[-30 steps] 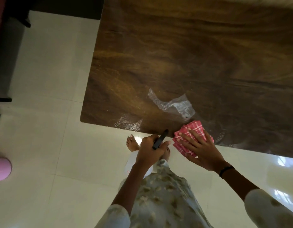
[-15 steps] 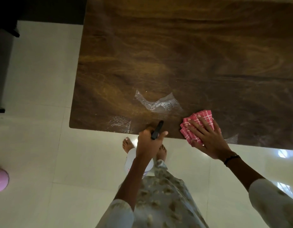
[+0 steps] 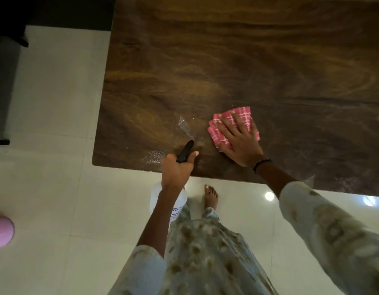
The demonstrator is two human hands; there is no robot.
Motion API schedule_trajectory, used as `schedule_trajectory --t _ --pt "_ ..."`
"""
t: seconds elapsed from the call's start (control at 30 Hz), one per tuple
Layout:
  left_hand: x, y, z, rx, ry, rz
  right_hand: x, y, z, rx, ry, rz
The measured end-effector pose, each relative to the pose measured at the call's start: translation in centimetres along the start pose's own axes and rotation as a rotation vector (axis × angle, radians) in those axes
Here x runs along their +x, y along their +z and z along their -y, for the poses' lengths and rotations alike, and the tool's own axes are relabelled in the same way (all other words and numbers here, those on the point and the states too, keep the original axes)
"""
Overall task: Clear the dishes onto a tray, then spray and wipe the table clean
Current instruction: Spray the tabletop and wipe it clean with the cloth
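Observation:
A dark wooden table (image 3: 227, 60) fills the upper part of the head view. My right hand (image 3: 239, 139) lies flat with spread fingers on a folded pink checked cloth (image 3: 245, 116), pressing it onto the tabletop near the front edge. My left hand (image 3: 175, 170) grips the black trigger head of a clear spray bottle (image 3: 180, 204), whose body hangs below the table's front edge beside my leg. A wet sheen of spray (image 3: 184, 128) shows on the wood just left of the cloth, and another wet patch (image 3: 154, 155) sits by the front edge.
Pale glossy floor tiles (image 3: 56, 188) lie in front of and left of the table. A pink object (image 3: 1, 233) shows at the left frame edge. Dark furniture (image 3: 5, 39) stands at the far left. My bare foot (image 3: 211, 196) stands under the table's front edge.
My right hand has slid the cloth away from the front edge, farther onto the table and over the wet patch. My left hand with the bottle has risen to the table edge.

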State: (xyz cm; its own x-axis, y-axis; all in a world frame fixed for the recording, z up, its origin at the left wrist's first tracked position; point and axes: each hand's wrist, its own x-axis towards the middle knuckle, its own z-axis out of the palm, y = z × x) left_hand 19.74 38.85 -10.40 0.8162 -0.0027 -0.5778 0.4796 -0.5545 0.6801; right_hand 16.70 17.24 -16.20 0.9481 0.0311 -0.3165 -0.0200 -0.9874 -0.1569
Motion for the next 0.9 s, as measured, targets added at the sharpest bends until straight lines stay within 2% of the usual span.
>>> schedule_trajectory --t 0.17,0.3,0.47,0.63,0.77,0.9 --pt "0.2 -1.9 0.3 0.052 0.09 0.017 1.4 1.1 7.2 -0.014 -0.152 -0.036" --pt "0.1 -3.6 -0.1 -0.003 0.077 0.019 -3.3 2.3 4.9 -0.101 -0.342 -0.011" --pt "1.0 -5.3 -0.2 -0.064 0.019 0.03 -2.6 0.9 -0.4 -0.064 -0.145 0.034" --pt "2.7 -7.0 -0.1 -0.078 0.013 0.011 5.2 -0.9 4.2 0.005 0.058 -0.019" --pt "3.8 -8.2 0.0 -0.063 0.047 0.018 8.7 -0.9 10.6 0.024 -0.005 -0.023" --pt "4.7 -9.5 -0.4 -0.018 0.079 0.027 5.5 0.5 13.2 -0.007 -0.214 -0.014"
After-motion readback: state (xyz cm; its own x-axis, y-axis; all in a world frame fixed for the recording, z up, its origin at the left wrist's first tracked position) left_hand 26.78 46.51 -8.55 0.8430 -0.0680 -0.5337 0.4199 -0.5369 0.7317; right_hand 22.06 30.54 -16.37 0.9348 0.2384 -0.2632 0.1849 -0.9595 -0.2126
